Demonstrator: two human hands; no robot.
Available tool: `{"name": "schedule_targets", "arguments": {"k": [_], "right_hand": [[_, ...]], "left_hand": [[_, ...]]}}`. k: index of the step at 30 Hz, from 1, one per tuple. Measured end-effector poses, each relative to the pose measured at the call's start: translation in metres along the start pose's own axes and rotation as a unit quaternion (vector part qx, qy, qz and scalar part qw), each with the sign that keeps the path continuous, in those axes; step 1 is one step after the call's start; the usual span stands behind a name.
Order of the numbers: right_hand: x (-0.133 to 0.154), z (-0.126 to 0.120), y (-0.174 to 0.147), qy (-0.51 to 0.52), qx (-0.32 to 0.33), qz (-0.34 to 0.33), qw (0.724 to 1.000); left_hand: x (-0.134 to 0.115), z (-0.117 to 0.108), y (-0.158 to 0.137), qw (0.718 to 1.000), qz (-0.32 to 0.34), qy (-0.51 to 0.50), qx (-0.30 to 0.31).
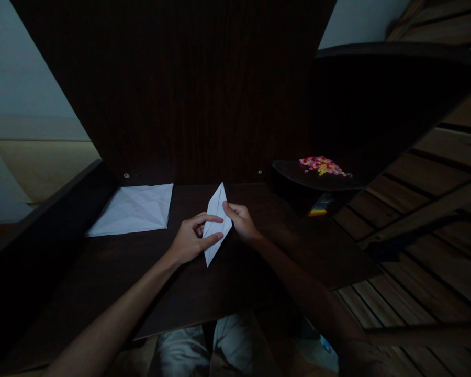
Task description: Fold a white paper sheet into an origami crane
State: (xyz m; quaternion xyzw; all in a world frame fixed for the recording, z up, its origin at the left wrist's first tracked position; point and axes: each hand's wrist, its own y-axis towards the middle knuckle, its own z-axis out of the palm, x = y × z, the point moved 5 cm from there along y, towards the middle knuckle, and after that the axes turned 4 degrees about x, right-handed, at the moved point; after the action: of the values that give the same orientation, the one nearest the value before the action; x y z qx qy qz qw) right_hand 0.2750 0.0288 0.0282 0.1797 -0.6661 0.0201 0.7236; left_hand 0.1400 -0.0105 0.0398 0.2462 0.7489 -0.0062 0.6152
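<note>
A white sheet of paper folded into a long diamond (215, 226) is held between my two hands above the dark desk, its points facing away from me and toward me. My left hand (192, 235) grips it from the left, with the thumb and a finger lying across its face. On the right edge, my right hand (241, 220) pinches it, thumb on top and the other fingers behind. Creases run along the diamond's length. Left of my hands lies a stack of creased white paper (141, 209), flat on the desk.
Small pink, red and yellow pieces (324, 166) lie heaped on a corner shelf (298, 175) at the right. Something with yellow and orange edges (317, 209) sits beneath it. A dark panel (220, 94) rises behind the desk (172, 298), and a low side board (51, 220) borders its left.
</note>
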Motion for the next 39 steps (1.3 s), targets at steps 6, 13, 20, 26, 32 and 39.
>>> {"name": "schedule_targets", "arguments": {"k": [6, 13, 20, 26, 32, 39], "right_hand": [[0.001, 0.001, -0.002, 0.008, 0.034, -0.004, 0.999], [-0.002, 0.005, -0.002, 0.044, 0.072, 0.001, 0.996], [-0.001, 0.007, -0.002, 0.003, 0.075, 0.009, 0.997], [-0.005, 0.013, -0.002, -0.008, 0.11, 0.022, 0.994], [-0.003, 0.016, -0.005, -0.03, 0.109, 0.01, 0.994], [-0.001, 0.016, -0.009, -0.037, 0.097, 0.002, 0.995]], "left_hand": [[0.001, -0.003, 0.0, 0.999, -0.016, -0.007, -0.037], [-0.001, -0.004, 0.001, 0.996, -0.013, -0.058, -0.064], [-0.004, -0.008, 0.0, 0.992, 0.006, -0.083, -0.092], [0.004, -0.016, 0.0, 0.974, -0.001, -0.201, -0.101], [0.004, -0.019, 0.002, 0.949, -0.015, -0.291, -0.124], [0.007, -0.022, 0.004, 0.946, -0.039, -0.279, -0.16]]}}
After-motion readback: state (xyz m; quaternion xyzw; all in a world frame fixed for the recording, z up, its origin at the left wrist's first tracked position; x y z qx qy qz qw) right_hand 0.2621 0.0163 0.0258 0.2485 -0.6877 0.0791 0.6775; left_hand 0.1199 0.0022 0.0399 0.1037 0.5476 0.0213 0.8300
